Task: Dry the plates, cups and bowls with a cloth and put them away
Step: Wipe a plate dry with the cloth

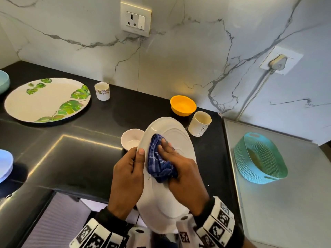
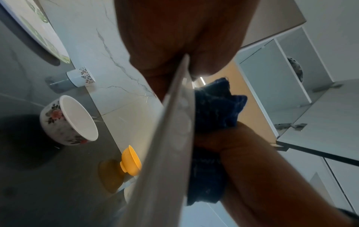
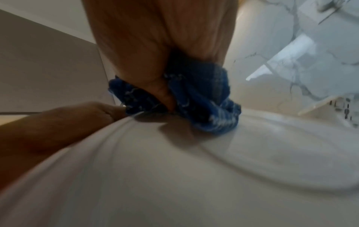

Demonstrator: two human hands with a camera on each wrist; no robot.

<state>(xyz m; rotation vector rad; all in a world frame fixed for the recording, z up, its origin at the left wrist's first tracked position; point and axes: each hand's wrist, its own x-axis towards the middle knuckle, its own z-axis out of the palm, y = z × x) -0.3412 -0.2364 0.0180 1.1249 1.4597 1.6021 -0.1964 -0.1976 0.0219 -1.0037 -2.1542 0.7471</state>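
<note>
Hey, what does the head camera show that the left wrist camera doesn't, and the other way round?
Only the head view shows the teal basket on the steel surface, the wall socket and the tall white cup.

Only the left wrist view shows the flower pattern on the outside of the small bowl.

Both show the left hand gripping the white plate by its rim, the right hand pressing the blue cloth against it, and the yellow bowl.
</note>
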